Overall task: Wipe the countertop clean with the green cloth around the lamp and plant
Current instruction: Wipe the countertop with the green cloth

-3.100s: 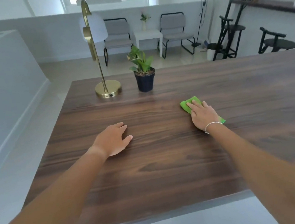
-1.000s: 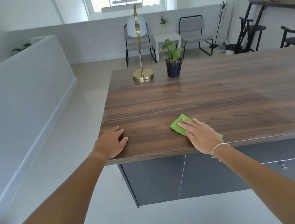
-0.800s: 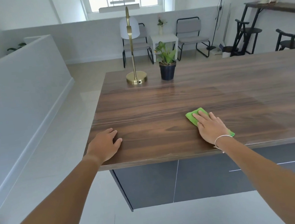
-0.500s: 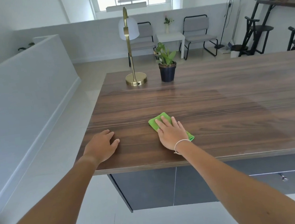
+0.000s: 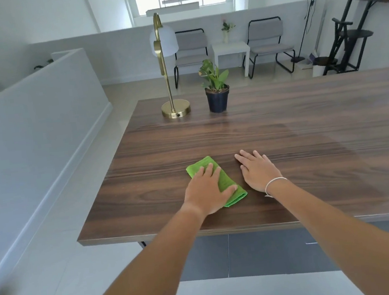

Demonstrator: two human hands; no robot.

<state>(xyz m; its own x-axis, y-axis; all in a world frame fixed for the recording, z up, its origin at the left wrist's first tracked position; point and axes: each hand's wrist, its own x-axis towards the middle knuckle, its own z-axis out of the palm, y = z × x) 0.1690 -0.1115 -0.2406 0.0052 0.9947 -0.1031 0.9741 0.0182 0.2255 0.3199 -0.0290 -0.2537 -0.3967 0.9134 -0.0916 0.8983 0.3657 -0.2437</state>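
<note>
I'm pressing left hand (image 5: pixel 205 191) flat on green cloth (image 5: pixel 226 182) | right hand (image 5: pixel 256 170) resting open, empty | wiping near edge; lamp (image 5: pixel 176 109), plant (image 5: pixel 216 89) surroundings seemingly remaining

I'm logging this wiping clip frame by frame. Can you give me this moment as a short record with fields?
surface: wooden countertop
cloth: folded green cloth, flat near the front edge
left hand: flat on the cloth
right hand: flat on bare wood beside the cloth, not touching it
lamp: brass lamp, upright near the far edge
plant: potted plant, right of the lamp, apart from it
</note>
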